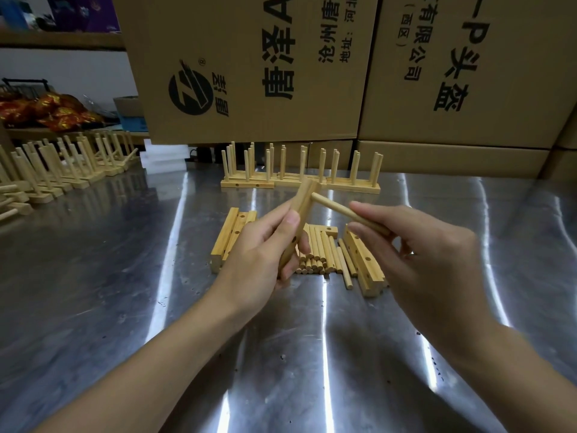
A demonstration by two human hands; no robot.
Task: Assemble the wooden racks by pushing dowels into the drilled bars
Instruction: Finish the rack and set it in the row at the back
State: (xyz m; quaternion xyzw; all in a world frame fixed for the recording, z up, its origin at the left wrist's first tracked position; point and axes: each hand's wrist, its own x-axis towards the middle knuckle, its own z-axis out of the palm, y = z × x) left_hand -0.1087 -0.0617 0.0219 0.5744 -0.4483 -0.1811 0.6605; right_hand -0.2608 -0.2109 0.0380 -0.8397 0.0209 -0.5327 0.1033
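One dowel [332,206] touches bar [303,200] in left hand [260,248].

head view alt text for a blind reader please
A left hand grips a drilled bar while the right hand pinches a dowel, its tip at the bar's upper end. Loose dowels and bars lie below on a metal table, finished racks behind.

A pale drilled bar [304,201] tilts upright above the dowel pile [318,251], one dowel [331,207] meeting its upper end.
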